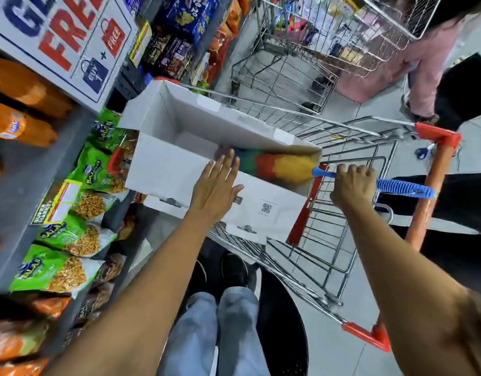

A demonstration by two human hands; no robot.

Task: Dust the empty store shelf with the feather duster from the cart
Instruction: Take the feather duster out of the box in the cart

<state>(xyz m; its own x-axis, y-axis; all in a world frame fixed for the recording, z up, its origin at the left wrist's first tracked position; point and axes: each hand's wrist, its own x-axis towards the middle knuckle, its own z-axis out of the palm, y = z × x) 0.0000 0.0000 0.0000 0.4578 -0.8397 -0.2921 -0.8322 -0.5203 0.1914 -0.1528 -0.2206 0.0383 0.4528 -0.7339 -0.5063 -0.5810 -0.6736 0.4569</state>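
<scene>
Head view, straight down into the aisle: the right hand (352, 184) is curled tight round the ribbed blue plastic handle (402, 187) of the rainbow-coloured feather duster (281, 165), fingers wrapped over the shaft just behind the fluffy head. That head, banded yellow, red, green and blue, lies inside the open white cardboard box (179, 169) sitting in the chrome wire shopping cart with red corner trim (334, 240). The left hand (216, 189) is spread flat, fingers splayed, palm on the box's near flap, gripping nothing; its fingertips reach the flap edge just beside the blue end of the feathers. Off to the left, green snack bags (68, 232) crowd the grey store shelf (30, 169), with orange bottles (19, 128) above and a white sign with red "FREE" lettering (68, 36). Beyond, a second wire cart (301, 63) and a person in pink clothing (429, 69).
</scene>
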